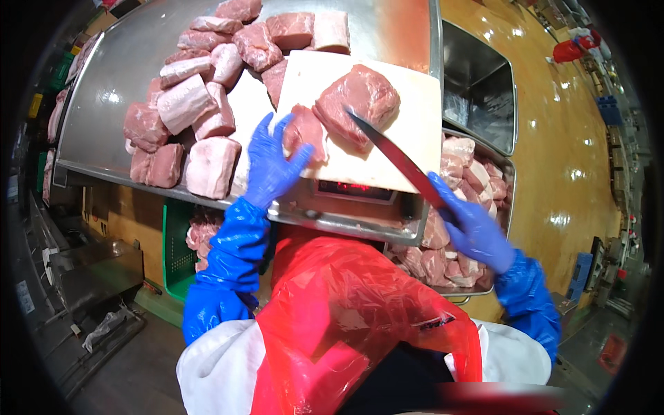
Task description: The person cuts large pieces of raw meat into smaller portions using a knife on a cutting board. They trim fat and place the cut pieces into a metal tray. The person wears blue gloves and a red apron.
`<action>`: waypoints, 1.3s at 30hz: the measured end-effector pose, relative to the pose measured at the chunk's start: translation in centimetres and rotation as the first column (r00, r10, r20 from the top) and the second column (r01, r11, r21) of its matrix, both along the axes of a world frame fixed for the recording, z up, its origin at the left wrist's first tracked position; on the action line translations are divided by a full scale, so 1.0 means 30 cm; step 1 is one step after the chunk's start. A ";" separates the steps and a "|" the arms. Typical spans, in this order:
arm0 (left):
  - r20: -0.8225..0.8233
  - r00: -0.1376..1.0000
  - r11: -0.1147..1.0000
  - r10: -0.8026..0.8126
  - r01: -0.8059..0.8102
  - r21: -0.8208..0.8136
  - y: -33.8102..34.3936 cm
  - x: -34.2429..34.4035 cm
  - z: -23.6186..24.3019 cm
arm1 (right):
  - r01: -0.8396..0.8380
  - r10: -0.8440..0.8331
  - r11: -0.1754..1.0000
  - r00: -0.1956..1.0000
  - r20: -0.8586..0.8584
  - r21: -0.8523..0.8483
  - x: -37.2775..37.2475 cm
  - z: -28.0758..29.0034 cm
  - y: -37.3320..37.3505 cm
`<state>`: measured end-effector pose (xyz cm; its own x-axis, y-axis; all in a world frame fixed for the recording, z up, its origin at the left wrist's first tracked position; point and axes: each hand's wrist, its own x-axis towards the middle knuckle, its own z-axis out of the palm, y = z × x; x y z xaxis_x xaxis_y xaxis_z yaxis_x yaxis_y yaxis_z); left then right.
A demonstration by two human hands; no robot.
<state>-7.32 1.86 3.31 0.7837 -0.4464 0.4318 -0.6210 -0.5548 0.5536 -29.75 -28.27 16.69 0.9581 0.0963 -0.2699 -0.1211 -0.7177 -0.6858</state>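
My right hand (pixel 481 232), in a blue glove, is closed round the handle of a long curved knife (pixel 394 152). The blade slants up to the left, its tip over a large piece of raw meat (pixel 363 100) on the white cutting board (pixel 417 86). Beside that piece lies a smaller cut slice of meat (pixel 306 130). My left hand (pixel 272 166), gloved too, has its fingers spread at the slice's left edge; whether the fingertips touch it I cannot tell. Part of the knife's handle is hidden by my right hand.
Several blocks of raw meat (pixel 187 104) are piled on the steel table (pixel 104 111) at left. A scale with a red display (pixel 356 190) sits under the board. To the right stand a metal bin (pixel 477 83) and a meat-filled tray (pixel 510 200); a green crate (pixel 174 242) is below.
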 end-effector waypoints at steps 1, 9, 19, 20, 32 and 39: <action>0.138 0.990 0.999 -0.036 0.032 0.037 -0.035 -0.020 0.025 | 0.077 -0.089 0.992 0.988 0.125 0.097 0.062 -0.055 0.086; 0.109 0.961 0.961 -0.255 0.238 0.143 -0.050 0.144 -0.078 | 0.200 -0.140 0.948 0.960 0.241 -0.248 0.575 -0.311 0.431; -0.179 0.908 0.920 -0.379 0.391 0.035 0.401 0.427 -0.051 | 0.065 -0.087 0.791 0.996 -0.007 -0.608 -0.191 -0.162 0.180; -0.284 0.931 0.971 -0.230 0.238 -0.004 0.568 0.337 -0.111 | 0.141 -0.127 0.841 0.990 0.063 -0.523 -0.201 -0.169 0.154; 0.115 0.684 0.694 -0.720 0.714 0.093 -0.375 0.227 0.161 | 0.614 -0.890 0.182 0.434 -0.137 0.768 0.119 -0.348 0.354; -0.236 0.877 0.854 -0.419 0.469 0.224 -0.411 0.437 -0.061 | 0.394 -0.873 0.048 0.462 -0.153 0.918 0.298 -0.408 0.406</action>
